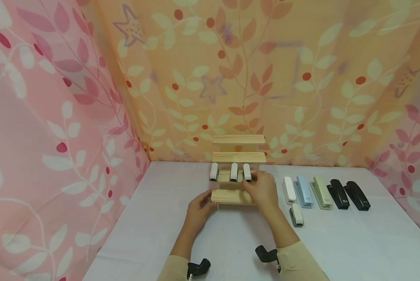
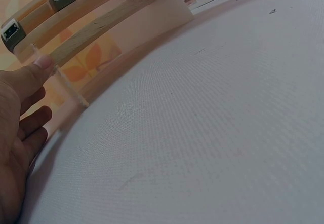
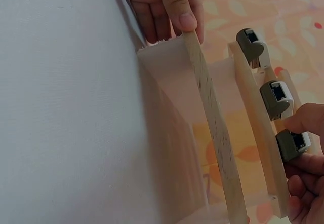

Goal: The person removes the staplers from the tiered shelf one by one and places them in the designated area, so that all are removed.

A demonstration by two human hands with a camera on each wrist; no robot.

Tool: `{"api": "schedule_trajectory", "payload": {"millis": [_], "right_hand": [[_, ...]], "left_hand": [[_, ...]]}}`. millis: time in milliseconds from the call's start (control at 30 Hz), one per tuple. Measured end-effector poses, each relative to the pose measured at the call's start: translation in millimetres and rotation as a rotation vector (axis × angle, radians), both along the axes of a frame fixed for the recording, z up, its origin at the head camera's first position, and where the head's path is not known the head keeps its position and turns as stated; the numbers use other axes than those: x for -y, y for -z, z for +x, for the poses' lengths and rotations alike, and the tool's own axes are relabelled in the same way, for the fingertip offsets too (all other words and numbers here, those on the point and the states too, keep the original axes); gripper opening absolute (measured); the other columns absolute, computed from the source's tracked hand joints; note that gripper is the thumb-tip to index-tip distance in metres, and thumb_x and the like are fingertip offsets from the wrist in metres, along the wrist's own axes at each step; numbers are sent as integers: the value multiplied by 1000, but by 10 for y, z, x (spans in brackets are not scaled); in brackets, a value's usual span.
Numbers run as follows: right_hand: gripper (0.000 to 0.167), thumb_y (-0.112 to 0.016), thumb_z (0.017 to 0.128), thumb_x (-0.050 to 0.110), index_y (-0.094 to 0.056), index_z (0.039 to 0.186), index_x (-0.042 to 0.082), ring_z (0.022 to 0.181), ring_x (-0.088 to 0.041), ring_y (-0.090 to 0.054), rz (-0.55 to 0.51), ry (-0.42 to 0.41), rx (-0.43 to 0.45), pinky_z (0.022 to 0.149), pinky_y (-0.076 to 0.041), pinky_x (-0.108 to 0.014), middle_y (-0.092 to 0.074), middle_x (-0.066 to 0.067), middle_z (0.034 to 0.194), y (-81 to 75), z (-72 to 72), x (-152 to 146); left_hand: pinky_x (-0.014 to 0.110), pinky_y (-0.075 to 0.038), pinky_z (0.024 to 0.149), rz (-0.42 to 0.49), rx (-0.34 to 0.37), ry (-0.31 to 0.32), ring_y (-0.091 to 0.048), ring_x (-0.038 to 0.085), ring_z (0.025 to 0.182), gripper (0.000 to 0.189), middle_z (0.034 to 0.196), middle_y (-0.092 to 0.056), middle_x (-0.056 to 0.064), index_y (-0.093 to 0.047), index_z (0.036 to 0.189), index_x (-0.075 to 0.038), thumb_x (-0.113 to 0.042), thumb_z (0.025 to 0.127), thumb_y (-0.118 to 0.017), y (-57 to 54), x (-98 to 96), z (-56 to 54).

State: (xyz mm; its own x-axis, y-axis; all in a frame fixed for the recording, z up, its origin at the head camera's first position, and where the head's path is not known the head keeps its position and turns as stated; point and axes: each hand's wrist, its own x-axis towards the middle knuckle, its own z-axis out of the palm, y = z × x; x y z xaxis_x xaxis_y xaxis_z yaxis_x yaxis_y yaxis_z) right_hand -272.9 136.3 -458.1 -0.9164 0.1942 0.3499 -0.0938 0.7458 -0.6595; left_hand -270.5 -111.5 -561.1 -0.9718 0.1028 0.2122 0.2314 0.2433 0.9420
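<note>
A tiered wooden display rack (image 1: 231, 196) with clear side panels stands on the table. Three small white-topped staplers sit on its second tier: a left stapler (image 1: 214, 171), a middle stapler (image 1: 234, 172) and a right stapler (image 1: 247, 171). My right hand (image 1: 263, 191) pinches the right stapler between thumb and fingers, at that tier's right end. In the right wrist view this stapler (image 3: 293, 144) shows its grey-green base. My left hand (image 1: 197, 212) holds the left end of the bottom tier, thumb on the board's edge (image 2: 76, 41) and other fingers beside the side panel.
Right of the rack stand a white stapler (image 1: 289, 190), a blue stapler (image 1: 304, 191), a pale green stapler (image 1: 321, 192) and two black staplers (image 1: 358, 196). A small white stapler (image 1: 296, 215) lies nearer. Patterned curtains (image 1: 195, 78) rise behind the table (image 1: 231, 249).
</note>
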Motion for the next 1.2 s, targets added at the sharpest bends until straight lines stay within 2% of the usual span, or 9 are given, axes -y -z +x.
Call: {"api": "schedule_trajectory", "payload": {"millis": [433,567,900,1067,1200], "right_hand": [[38,-77,84,30,-76,115,8,103,-36,-65,12,66,8,86,-53,-55,-76,-13,109,-48,60,-88],[37,-77,84,29,-77,114,7,101,-36,-64,8,68,-1,85,-52,-54,-76,-14,106,-59,77,-118],[33,-75,85,26,-77,110,5,93,-32,-62,36,60,-106,77,-52,-49,-75,-13,99,-100,176,-244],[32,-76,85,25,-76,109,4,87,-27,-58,36,43,-160,71,-46,-39,-74,-13,96,-169,253,-339],[29,-77,86,22,-76,108,4,86,-27,-56,32,28,-202,72,-41,-34,-72,-10,94,-247,336,-433]], "left_hand": [[41,-41,119,-10,14,-9,-52,21,140,59,143,-63,-3,-63,140,-21,-39,87,-80,-5,7,-2],[42,-41,120,-8,14,-9,-52,21,140,59,143,-63,-3,-63,140,-21,-39,87,-80,-18,8,8],[42,-40,120,-7,14,5,-52,22,140,61,143,-63,-3,-62,141,-20,-41,87,-79,20,0,-4],[42,-41,119,-13,10,5,-53,22,139,62,143,-63,-3,-62,141,-19,-42,87,-79,3,1,1],[42,-41,119,-9,12,4,-53,22,139,61,143,-63,-2,-62,141,-19,-42,88,-79,-17,6,10]]}}
